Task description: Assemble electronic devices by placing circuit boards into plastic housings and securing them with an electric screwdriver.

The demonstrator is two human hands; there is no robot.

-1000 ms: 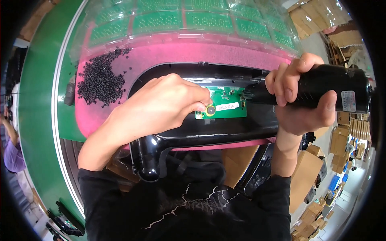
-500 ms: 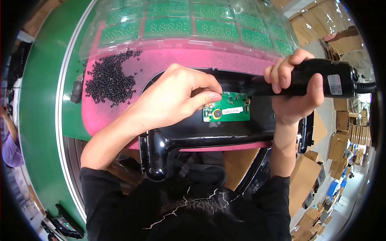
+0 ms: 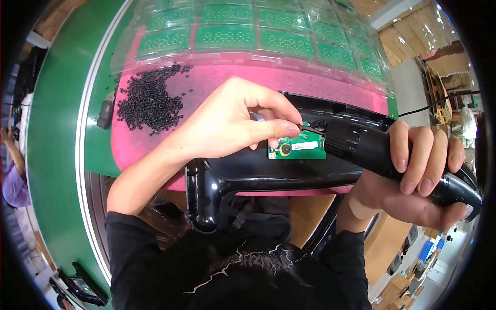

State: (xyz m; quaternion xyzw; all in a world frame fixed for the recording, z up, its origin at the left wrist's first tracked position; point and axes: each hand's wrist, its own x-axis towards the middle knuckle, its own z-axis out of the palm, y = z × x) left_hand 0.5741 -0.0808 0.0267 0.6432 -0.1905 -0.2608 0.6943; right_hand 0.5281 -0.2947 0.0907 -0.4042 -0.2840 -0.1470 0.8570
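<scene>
My right hand [image 3: 418, 170] is wrapped around a black electric screwdriver [image 3: 364, 142], which is tilted with its bit pointing left. The thumb and index finger of my left hand [image 3: 248, 121] are closed in a pinch on a small black screw [image 3: 300, 127] at the tip of the bit, mostly hidden by the fingertips. Beneath the bit lies a green circuit board [image 3: 310, 153] with a white label and a round black part. It rests in a black plastic housing [image 3: 289, 175], partly covered by my left hand and the screwdriver.
Left of the housing, a heap of small black screws [image 3: 150, 103] lies on a pink mat [image 3: 206, 75]. Clear plastic trays [image 3: 227, 54] of green boards stand at the far side. Cardboard boxes [image 3: 392, 248] are on the right. Another person's purple sleeve [image 3: 18, 183] shows at far left.
The screwdriver has swung from nearly level to tilted, its handle coming down and right with my right hand. Its bit now meets my left fingertips, which have shifted slightly right over the board.
</scene>
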